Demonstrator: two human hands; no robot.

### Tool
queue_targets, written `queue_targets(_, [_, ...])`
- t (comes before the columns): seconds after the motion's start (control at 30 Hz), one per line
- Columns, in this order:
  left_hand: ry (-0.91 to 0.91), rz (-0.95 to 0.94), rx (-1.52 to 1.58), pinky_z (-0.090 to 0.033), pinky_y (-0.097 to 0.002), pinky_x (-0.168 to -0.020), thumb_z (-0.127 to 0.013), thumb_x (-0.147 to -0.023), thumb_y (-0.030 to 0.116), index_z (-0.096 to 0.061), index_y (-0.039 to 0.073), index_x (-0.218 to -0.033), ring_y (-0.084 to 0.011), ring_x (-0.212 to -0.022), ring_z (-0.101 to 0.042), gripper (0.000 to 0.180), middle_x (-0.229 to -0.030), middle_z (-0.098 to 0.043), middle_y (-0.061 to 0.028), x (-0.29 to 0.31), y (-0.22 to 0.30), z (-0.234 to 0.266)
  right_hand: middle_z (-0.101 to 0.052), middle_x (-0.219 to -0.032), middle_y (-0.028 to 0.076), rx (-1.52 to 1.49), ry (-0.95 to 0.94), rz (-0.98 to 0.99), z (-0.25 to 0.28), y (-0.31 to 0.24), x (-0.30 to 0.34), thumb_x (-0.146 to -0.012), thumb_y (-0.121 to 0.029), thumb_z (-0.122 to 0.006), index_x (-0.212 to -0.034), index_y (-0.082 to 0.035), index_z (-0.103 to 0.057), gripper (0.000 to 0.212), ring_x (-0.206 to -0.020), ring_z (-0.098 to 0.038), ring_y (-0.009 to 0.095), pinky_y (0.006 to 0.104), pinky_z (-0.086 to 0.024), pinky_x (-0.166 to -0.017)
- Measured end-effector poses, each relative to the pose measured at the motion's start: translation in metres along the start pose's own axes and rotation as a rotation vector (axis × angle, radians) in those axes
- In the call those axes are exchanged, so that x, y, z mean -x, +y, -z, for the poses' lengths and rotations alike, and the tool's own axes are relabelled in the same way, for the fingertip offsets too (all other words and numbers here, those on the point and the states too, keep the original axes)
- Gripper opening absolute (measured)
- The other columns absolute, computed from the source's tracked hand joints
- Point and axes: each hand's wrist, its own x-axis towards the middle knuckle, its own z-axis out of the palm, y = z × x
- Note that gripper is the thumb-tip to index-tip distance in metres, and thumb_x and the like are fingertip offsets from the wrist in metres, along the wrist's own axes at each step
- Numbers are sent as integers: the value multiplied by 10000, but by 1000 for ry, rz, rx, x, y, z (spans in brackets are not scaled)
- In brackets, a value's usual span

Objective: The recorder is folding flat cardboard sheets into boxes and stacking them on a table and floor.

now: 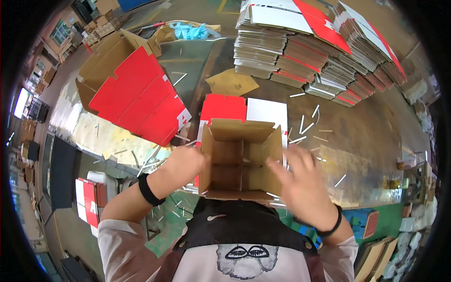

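An open cardboard box stands upright in front of me, brown inside, with an upright divider across its middle. Two top flaps lie folded out at its far side, a red flap and a white flap. My left hand is curled at the box's left wall, its fingertips blurred against the edge. Over the right wall is my right hand, thumb and fingers apart, the thumb reaching past the rim; it is slightly blurred too.
A larger red open carton lies tilted at the left. Flattened cartons are stacked at the far right. White cardboard strips and a loose brown sheet litter the worktable. Blue plastic lies at the back.
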Motion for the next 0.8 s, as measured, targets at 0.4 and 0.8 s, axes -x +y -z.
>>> queue_targets(0.4, [157,873,368,-522,-492,-709,-547,-891,216,-464,32,-1331,-381,-906,-649,484,-1013,-642,-245,113,45,-19,-632,-689,134,-398,-144,-124,-18,42,13,-891,-245,-653,-886,-98,-633,149,-623,-624,334,416,-484,-554])
queue_targets(0.8, [1197,1077,602,-452,-331,-474,-637,-894,405,-539,50,-1142,-189,-510,-595,444,-631,-625,-108,135,-183,130,-681,-975,85,-740,610,452,104,-12,-241,-855,28,-626,-1048,43,-643,195,-884,-609,139,291,-486,-800])
